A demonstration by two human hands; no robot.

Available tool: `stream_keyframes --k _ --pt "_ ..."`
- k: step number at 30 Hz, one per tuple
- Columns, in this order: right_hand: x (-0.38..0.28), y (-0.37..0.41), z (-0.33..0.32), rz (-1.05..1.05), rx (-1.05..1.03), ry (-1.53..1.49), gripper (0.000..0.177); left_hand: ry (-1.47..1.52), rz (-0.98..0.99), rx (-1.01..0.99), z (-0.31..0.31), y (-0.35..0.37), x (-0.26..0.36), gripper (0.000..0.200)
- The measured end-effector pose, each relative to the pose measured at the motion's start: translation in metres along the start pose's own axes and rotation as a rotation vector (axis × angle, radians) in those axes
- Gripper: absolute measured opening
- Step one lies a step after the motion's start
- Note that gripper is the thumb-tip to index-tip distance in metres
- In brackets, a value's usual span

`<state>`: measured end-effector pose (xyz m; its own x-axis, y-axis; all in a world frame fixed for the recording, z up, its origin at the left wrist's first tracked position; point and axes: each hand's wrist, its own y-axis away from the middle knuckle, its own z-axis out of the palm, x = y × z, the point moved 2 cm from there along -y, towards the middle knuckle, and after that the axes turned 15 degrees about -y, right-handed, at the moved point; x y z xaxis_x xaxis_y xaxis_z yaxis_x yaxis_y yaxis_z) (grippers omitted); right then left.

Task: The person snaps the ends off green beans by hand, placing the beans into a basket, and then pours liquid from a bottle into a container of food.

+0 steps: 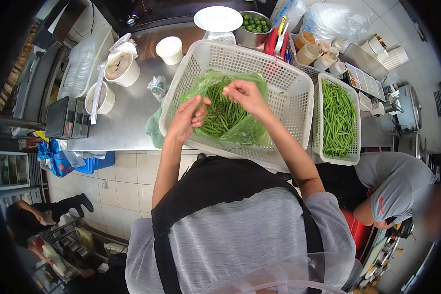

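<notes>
A green plastic bag (253, 128) lies opened out inside a large white perforated basket (290, 108). Green beans (225, 115) fill the bag, with small stem ends scattered among them. Over the left edge of the bag, my left hand (185, 119) is closed, fingers curled and thumb up. My right hand (248, 98) is above the beans, thumb and fingertips pinched together. Whatever either hand grips is too small to make out. To the right, a narrower white basket (321, 117) holds many green beans (338, 117).
White tubs (122, 68) and a black drawer box (67, 117) stand left on the steel counter (127, 125). Behind the basket are a scale (218, 20) and a metal pot (254, 36) of green limes. A person (392, 186) bends over at right; another person is at lower left.
</notes>
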<state>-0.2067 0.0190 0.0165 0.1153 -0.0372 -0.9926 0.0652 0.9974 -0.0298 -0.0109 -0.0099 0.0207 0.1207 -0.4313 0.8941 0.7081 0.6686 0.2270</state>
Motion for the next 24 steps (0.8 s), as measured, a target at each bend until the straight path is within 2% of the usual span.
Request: stream_keyframes --k 2,3,4,5,7,8,11,14,17,18,20,21,22,24 --pt "0.011 0.003 0.001 0.170 -0.082 0.542 0.024 0.156 0.031 0.066 0.002 0.000 0.001 0.022" --pt "0.015 0.005 0.001 0.254 -0.123 0.813 0.026 0.107 0.022 0.078 0.000 -0.001 -0.001 0.022" --pt "0.023 0.010 0.007 0.356 -0.188 0.884 0.027 0.058 0.014 0.091 -0.003 -0.002 -0.005 0.023" --pt "0.031 0.015 0.010 0.340 -0.229 0.934 0.026 0.009 0.006 0.106 -0.007 -0.002 -0.008 0.023" --pt "0.054 0.023 0.012 0.310 -0.310 1.029 0.025 -0.131 -0.031 0.113 -0.013 -0.001 -0.009 0.024" --pt "0.068 0.024 0.008 0.229 -0.263 1.037 0.022 -0.203 -0.051 0.114 -0.015 0.000 -0.011 0.025" --pt "0.064 0.013 -0.003 0.281 -0.221 0.823 0.022 -0.608 0.028 0.261 -0.012 -0.001 -0.016 0.023" --pt "0.046 0.009 -0.007 0.338 -0.210 0.785 0.022 -0.746 0.091 0.301 -0.012 -0.006 -0.027 0.019" --pt "0.048 0.021 0.014 0.351 -0.296 1.004 0.022 -0.755 0.163 0.309 -0.009 -0.012 -0.032 0.019" --pt "0.055 0.026 0.018 0.282 -0.333 1.100 0.021 -0.777 0.168 0.321 -0.008 -0.014 -0.034 0.019" --pt "0.062 0.024 0.013 0.184 -0.239 1.114 0.014 -0.819 0.178 0.351 -0.009 -0.017 -0.037 0.017" --pt "0.054 0.024 0.015 0.138 -0.194 1.120 0.011 -0.948 0.207 0.350 -0.006 -0.015 -0.031 0.017" --pt "0.047 0.020 0.010 0.200 -0.185 1.150 0.008 -1.076 0.236 0.346 -0.002 -0.012 -0.024 0.017" --pt "0.030 0.020 0.005 -0.002 -0.119 1.160 0.007 -1.252 0.328 0.334 0.005 -0.011 -0.020 0.019"
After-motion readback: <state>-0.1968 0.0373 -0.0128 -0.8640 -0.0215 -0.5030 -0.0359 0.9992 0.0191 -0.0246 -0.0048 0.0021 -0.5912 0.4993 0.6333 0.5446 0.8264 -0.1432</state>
